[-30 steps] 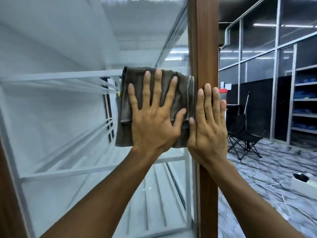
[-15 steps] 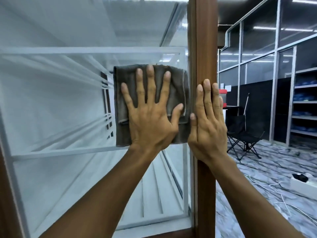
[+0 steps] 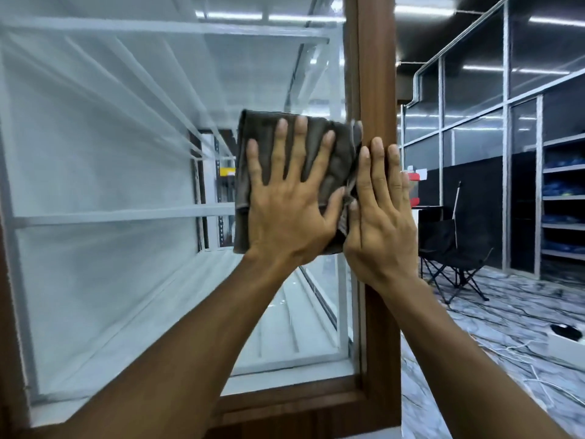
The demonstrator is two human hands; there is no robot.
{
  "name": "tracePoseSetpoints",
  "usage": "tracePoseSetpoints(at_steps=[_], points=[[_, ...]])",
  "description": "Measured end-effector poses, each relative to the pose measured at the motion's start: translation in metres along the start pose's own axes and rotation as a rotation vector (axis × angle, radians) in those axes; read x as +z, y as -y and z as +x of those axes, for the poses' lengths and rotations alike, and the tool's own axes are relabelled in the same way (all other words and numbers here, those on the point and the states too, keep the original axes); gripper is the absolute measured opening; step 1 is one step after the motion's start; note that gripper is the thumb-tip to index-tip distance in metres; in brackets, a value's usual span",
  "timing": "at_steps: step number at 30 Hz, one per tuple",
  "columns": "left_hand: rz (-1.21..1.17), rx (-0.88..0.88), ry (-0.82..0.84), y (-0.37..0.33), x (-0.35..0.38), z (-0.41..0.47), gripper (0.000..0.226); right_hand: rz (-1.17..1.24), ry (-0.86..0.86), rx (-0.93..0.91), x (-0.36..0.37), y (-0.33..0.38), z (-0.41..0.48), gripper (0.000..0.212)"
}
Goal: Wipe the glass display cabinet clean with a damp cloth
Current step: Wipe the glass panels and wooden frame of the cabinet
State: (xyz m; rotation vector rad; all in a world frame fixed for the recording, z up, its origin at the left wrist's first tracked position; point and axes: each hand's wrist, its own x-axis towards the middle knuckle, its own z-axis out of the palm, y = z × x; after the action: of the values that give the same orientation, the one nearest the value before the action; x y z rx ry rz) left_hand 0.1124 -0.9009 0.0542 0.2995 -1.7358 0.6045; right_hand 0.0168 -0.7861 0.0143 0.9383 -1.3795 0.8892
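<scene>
Cloth [image 3: 340, 163]: dark grey-brown, folded square, rumpled right edge, flat on glass [image 3: 110, 160].
Left hand [image 3: 291, 213]: fingers splayed straight, pressing cloth.
Right hand [image 3: 383, 223]: flat on wooden frame [image 3: 376, 74].

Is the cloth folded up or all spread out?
Folded. The cloth shows stacked layer edges along its left side, a thick pad under the left hand.

Cool, bright light falls from ceiling tube lights [image 3: 424, 9], which show as white streaks at the top and repeat as reflections in the glass partition [image 3: 474, 68] on the right. The cabinet glass [image 3: 110, 153] carries a milky glare, and the white bars seen through it are smeared by blur. The left hand [image 3: 291, 210] and the right hand [image 3: 383, 229] are evenly lit and fairly sharp. The room at right is dimmer. Straight lines lean and stretch toward the edges.
</scene>
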Motion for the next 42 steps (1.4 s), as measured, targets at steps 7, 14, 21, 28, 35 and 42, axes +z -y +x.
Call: tracePoseSetpoints(at_steps=[7, 14, 21, 28, 35, 42], points=[[-0.008, -0.194, -0.039, 0.008, -0.007, 0.019, 0.078, 0.058, 0.01, -0.005, 0.001, -0.004, -0.007, 0.062], [0.023, -0.015, -0.011, 0.037, -0.003, -0.059, 0.077, 0.084, 0.034, -0.032, 0.0, -0.006, -0.046, 0.068], [-0.006, -0.108, 0.041, -0.014, -0.003, -0.034, 0.069, 0.131, 0.027, -0.022, -0.002, -0.006, -0.054, 0.071], [0.049, 0.045, 0.029, 0.015, 0.003, -0.065, 0.081, 0.08, 0.002, -0.027, 0.002, -0.007, -0.064, 0.07], [0.019, 0.04, 0.047, -0.028, 0.013, -0.084, 0.073, 0.033, 0.015, -0.034, 0.001, -0.005, -0.084, 0.072], [-0.007, -0.102, -0.003, -0.021, 0.012, -0.079, 0.074, 0.036, 0.032, -0.048, 0.002, -0.009, -0.106, 0.069]])
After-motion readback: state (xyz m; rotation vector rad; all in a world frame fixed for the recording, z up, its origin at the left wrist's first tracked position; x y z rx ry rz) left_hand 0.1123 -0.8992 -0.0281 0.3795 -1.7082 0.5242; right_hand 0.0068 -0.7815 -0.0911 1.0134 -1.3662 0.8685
